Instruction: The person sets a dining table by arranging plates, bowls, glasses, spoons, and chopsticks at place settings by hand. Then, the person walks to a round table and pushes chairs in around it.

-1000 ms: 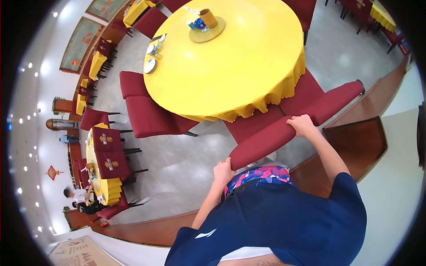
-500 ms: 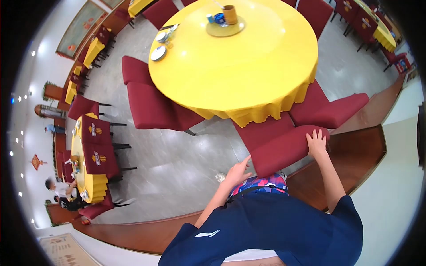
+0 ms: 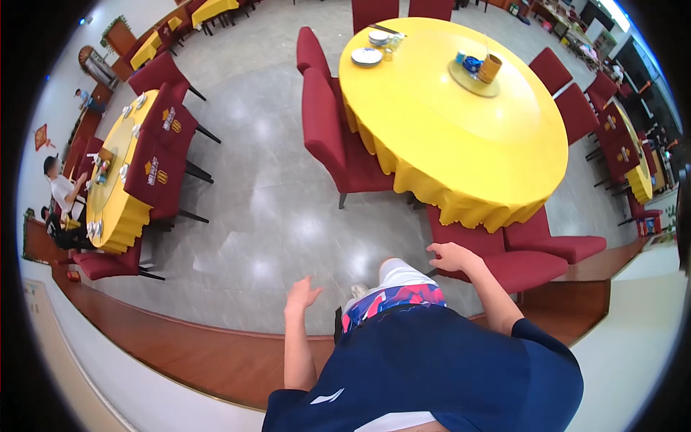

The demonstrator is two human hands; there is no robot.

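Observation:
My left hand is over the grey floor, fingers partly spread, holding nothing. My right hand is at the left edge of a dark red upholstered chair, its fingers stretched out. Whether it touches the chair I cannot tell. The chair's seat reaches toward a round table with a yellow cloth. On the table stand a stack of white plates, some glasses and a glass turntable bearing a brown pot and a blue item.
Another red chair is tucked at the table's left side. A second yellow table with red chairs is at the left, where a person in a white top sits. Brown baseboard runs along the wall behind me.
My right hand has left the top of the chair back and moved left. My left hand has come away from the chair. My view has turned left.

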